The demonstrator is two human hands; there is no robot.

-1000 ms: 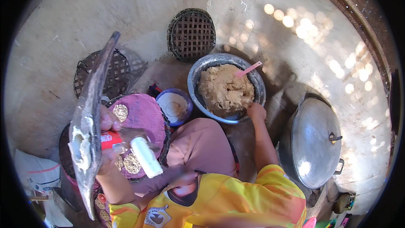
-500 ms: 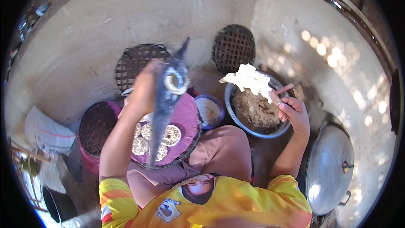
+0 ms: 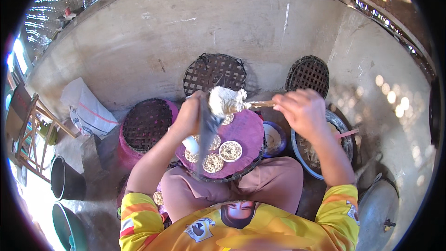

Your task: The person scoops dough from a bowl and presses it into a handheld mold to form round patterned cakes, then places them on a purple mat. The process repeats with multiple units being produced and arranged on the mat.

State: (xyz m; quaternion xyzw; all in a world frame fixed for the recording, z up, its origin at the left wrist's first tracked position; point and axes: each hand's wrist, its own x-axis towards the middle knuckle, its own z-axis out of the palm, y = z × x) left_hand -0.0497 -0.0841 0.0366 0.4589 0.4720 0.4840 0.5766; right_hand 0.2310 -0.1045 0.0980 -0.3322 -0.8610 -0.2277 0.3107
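My left hand (image 3: 189,114) grips a dark grey, pointed cloth-like bag (image 3: 207,135) raised over a round woven tray covered in purple cloth (image 3: 248,132). A short white tube (image 3: 190,145) shows just below that hand. In my right hand (image 3: 304,111) is a wooden spatula (image 3: 261,104), its far end buried in a lump of pale dough (image 3: 225,101). The dough touches the top of the bag; the bag's mouth is hidden behind it. On the tray lie several white-rimmed rounds of squiggly dough strands (image 3: 230,151). The tray rests against my crossed legs.
A blue-rimmed basin (image 3: 312,173) of dough, with a pink handle (image 3: 348,133) sticking out, stands at right. Beside it are a small purple-blue bowl (image 3: 274,138) and a large metal lid (image 3: 378,211). Woven trays (image 3: 214,75) lean on the wall. Buckets (image 3: 67,179) stand left.
My right hand has carried the dough-laden spatula left from above the basin to the bag. The whole view has shifted, showing more of the left side.
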